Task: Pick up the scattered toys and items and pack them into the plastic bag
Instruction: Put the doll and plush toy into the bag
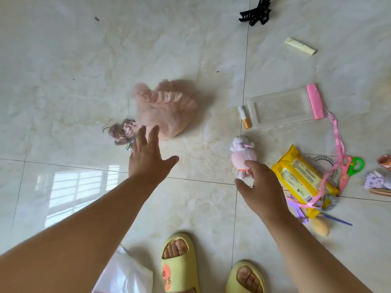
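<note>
A doll in a frilly pink dress lies on the tiled floor at centre. My left hand hovers just short of its head, fingers spread, holding nothing. A small pink plush toy lies to the right; my right hand reaches over its lower end with fingers apart, fingertips at the plush, no clear grip. A white plastic bag lies at the bottom edge beside my left arm, partly hidden by it.
Scattered to the right: a clear pouch with pink strip, an orange-capped tube, a yellow packet, pink and green scissors, a black hair clip, a pale tube. My feet in yellow slippers stand below.
</note>
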The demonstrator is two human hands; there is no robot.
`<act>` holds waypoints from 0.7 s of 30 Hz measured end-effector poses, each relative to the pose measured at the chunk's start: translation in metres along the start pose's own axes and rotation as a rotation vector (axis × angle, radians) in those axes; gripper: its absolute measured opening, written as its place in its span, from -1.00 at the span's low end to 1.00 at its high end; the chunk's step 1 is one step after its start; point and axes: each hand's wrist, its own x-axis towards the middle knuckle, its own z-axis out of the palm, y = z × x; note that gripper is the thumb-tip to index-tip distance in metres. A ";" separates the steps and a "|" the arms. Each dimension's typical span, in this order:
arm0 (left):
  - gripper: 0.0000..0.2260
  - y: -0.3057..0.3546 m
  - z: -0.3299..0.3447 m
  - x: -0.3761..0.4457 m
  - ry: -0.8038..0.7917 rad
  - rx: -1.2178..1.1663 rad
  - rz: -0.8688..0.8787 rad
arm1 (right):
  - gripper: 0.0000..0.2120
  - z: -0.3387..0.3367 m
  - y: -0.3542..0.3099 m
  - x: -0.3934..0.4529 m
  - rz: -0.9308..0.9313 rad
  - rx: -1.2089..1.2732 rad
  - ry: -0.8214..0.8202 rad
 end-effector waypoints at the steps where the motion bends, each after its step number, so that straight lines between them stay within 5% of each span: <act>1: -0.16 -0.004 0.006 0.017 0.039 0.035 0.006 | -0.63 0.010 0.008 0.012 -0.002 -0.019 0.012; 12: 0.03 -0.046 0.065 0.150 0.075 0.296 0.121 | -0.29 0.099 0.056 0.085 0.011 -0.149 0.218; 21: -0.27 -0.038 0.073 0.163 0.037 0.337 0.204 | -0.24 0.111 0.059 0.088 0.029 -0.090 0.220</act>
